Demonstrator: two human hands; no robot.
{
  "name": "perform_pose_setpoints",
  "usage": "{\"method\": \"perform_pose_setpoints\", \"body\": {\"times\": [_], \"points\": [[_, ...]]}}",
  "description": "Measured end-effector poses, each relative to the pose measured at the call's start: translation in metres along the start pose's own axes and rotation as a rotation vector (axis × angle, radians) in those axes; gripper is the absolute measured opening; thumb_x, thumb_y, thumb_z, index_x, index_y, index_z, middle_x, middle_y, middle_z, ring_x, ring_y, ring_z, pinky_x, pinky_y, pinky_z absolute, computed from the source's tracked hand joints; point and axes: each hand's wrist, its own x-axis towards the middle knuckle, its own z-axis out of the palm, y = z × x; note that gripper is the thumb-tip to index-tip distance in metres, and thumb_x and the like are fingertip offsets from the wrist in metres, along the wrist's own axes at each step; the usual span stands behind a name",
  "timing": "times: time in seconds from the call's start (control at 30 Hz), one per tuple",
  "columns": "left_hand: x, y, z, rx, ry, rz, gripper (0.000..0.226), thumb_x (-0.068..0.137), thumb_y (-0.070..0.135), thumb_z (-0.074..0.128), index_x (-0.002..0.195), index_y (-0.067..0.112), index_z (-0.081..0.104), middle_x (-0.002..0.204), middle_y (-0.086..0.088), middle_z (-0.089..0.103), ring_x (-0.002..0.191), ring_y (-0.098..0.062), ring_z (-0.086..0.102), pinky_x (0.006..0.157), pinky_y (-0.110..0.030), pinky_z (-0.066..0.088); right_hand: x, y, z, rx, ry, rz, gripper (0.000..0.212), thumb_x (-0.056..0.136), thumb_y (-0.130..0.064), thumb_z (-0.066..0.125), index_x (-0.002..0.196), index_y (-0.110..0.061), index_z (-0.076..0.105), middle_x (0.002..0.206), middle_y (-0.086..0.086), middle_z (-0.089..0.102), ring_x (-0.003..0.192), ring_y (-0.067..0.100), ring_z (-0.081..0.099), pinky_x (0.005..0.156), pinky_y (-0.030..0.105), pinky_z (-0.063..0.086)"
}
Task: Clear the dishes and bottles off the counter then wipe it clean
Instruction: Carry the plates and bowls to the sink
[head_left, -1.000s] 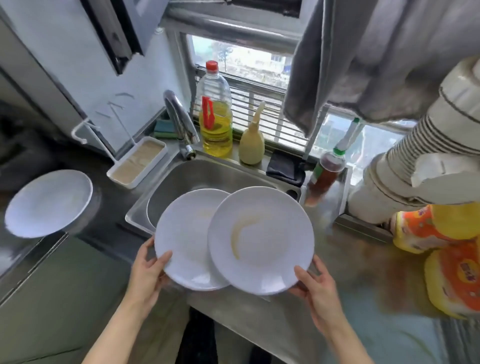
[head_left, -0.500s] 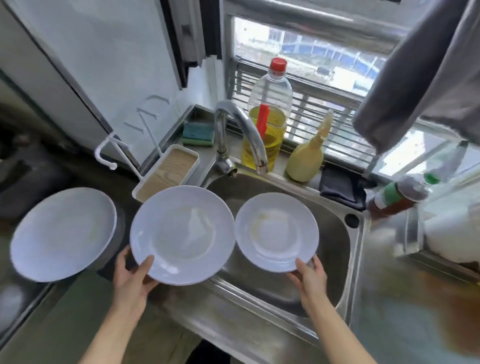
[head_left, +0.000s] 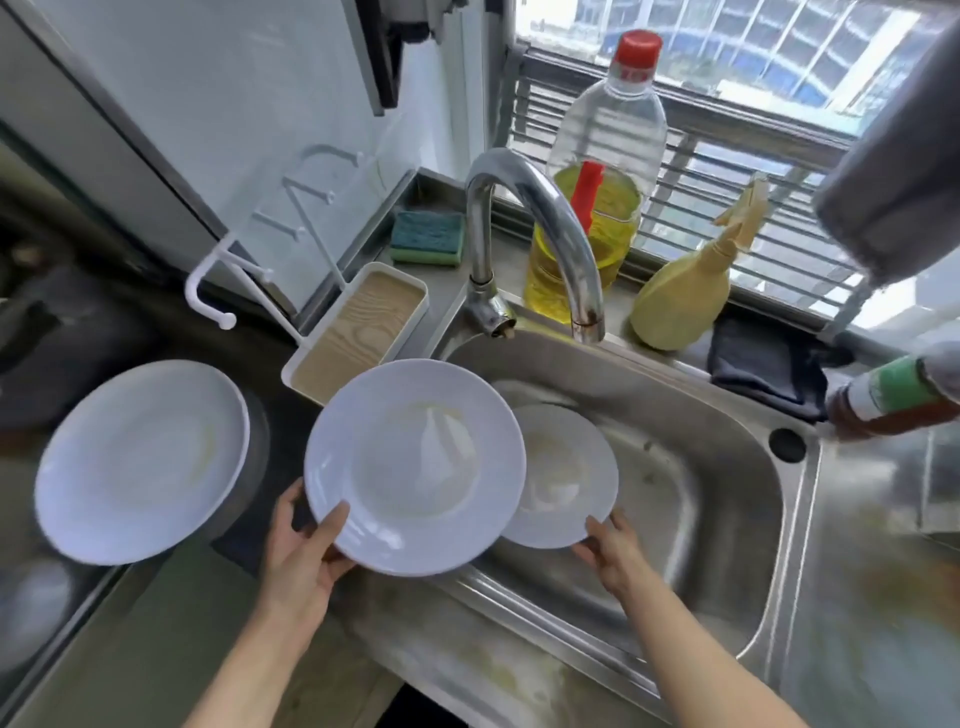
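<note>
While left hand (head_left: 298, 558) grips a white plate (head_left: 415, 465) over the sink (head_left: 727, 415) edge, right hand (head_left: 615, 553) fingers clasp a smaller plate (head_left: 563, 483) inside it

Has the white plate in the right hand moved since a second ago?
Yes. The white plate in the right hand has gone down into the steel sink basin, below the chrome faucet; earlier it was above the front rim.

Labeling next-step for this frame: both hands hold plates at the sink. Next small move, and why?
Probably let go with the right hand: its plate already sits low in the sink basin. Then lower the left hand's plate, which is above the basin's left rim and overlaps the first plate. A third plate waits on the counter to the left.
</note>
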Motion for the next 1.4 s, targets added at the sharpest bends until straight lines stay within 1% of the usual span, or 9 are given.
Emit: {"method": "perform_pose_setpoints", "body": {"times": [0.1,0.17,0.37,0.5,0.63,0.73,0.8,1.03,1.4], "points": [[-0.005,0.000,0.005,0.010,-0.024,-0.022,0.052,0.085,-0.002,0.056,0.129,0.022,0.042,0.111,0.000,0.059,0.099,-0.023,0.059,0.056,-0.031,0.058,-0.006,-0.012,-0.001,-0.192,0.049,-0.023,0.036,0.092,-0.006,0.054,0.127,-0.003,0.046,0.117,0.013,0.056,0.085,0.027,0.056,0.066,0.034,0.045],[-0.008,0.001,0.012,0.022,-0.062,-0.036,0.050,0.085,-0.001,0.057,0.127,0.023,0.042,0.112,0.001,0.058,0.099,-0.023,0.059,0.056,-0.032,0.058,-0.022,-0.027,0.000,-0.240,0.075,-0.069,0.036,0.092,-0.017,0.056,0.126,-0.007,0.046,0.119,0.011,0.055,0.093,0.028,0.057,0.071,0.032,0.043],[-0.013,-0.014,0.048,0.068,-0.192,-0.064,0.053,0.083,0.002,0.060,0.129,0.023,0.042,0.120,-0.001,0.057,0.106,-0.027,0.058,0.064,-0.037,0.059,-0.107,-0.052,0.015,-0.060,-0.362,-0.164,0.021,0.097,-0.021,0.047,0.110,-0.011,0.060,0.095,0.008,0.070,0.077,0.023,0.065,0.066,0.035,0.054],[-0.011,-0.026,0.067,0.236,-0.311,0.053,0.046,0.085,0.005,0.061,0.121,0.029,0.045,0.124,-0.003,0.058,0.102,-0.009,0.061,0.078,-0.032,0.056,-0.110,-0.051,-0.001,0.056,-0.244,-0.276,0.020,0.093,-0.002,0.049,0.106,-0.012,0.060,0.087,0.005,0.071,0.074,0.021,0.064,0.060,0.031,0.056],[0.013,-0.037,0.047,1.054,-0.280,0.500,0.076,0.078,0.043,0.067,0.141,0.038,0.026,0.153,0.007,0.012,0.138,-0.006,0.014,0.112,-0.041,0.013,-0.084,-0.040,-0.027,0.180,-0.093,-0.248,0.024,0.094,0.000,0.046,0.116,-0.006,0.054,0.078,-0.001,0.073,0.068,0.013,0.068,0.058,0.025,0.056],[0.029,-0.049,0.018,1.349,-0.077,0.551,0.095,0.073,0.082,0.028,0.147,0.023,0.020,0.156,-0.006,0.005,0.143,-0.024,0.001,0.112,-0.051,0.006,-0.058,-0.029,-0.040,0.216,0.035,-0.187,0.028,0.094,0.000,0.046,0.122,-0.002,0.052,0.077,-0.002,0.073,0.062,0.008,0.068,0.056,0.023,0.055],[0.036,-0.060,0.007,1.482,-0.060,0.565,0.101,0.071,0.085,0.011,0.145,0.019,0.024,0.155,-0.011,0.007,0.143,-0.027,0.004,0.111,-0.053,0.011,-0.044,-0.020,-0.041,0.210,0.095,-0.155,0.026,0.095,-0.001,0.046,0.120,-0.001,0.052,0.092,0.006,0.068,0.062,0.010,0.067,0.058,0.023,0.055],[0.042,-0.068,0.009,1.625,-0.026,0.562,0.086,0.082,0.075,0.009,0.143,0.019,0.031,0.154,-0.016,0.016,0.140,-0.031,0.011,0.107,-0.055,0.019,-0.007,-0.002,-0.014,0.062,0.188,-0.097,0.034,0.096,0.001,0.043,0.130,0.004,0.043,0.124,0.018,0.054,0.104,0.032,0.053,0.097,0.046,0.043],[0.043,-0.068,0.008,1.633,-0.047,0.569,0.083,0.084,0.073,0.010,0.143,0.019,0.027,0.154,-0.016,0.013,0.141,-0.032,0.011,0.106,-0.055,0.018,-0.009,0.000,0.003,-0.282,0.216,-0.055,0.039,0.095,-0.017,0.051,0.128,0.004,0.048,0.124,0.015,0.056,0.106,0.030,0.053,0.093,0.038,0.042]]}}
